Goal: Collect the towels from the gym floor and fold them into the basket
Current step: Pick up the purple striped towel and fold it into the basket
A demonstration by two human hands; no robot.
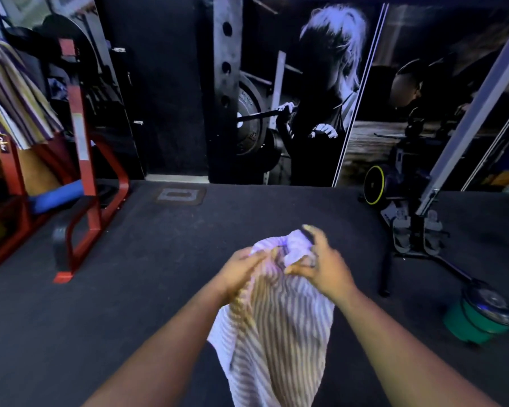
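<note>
A striped white and brown towel hangs in front of me above the dark gym floor. My left hand grips its bunched upper edge on the left. My right hand pinches the crumpled top of the cloth on the right. Both hands are close together at the towel's top, and the rest of it drapes down between my forearms. A second striped towel hangs over the red rack at the far left. No basket shows clearly in this view.
A red metal rack with a blue roll stands at the left. A rowing machine and its rail occupy the right. A green tub with a weight plate sits on the floor at the lower right. A wall mural lies ahead.
</note>
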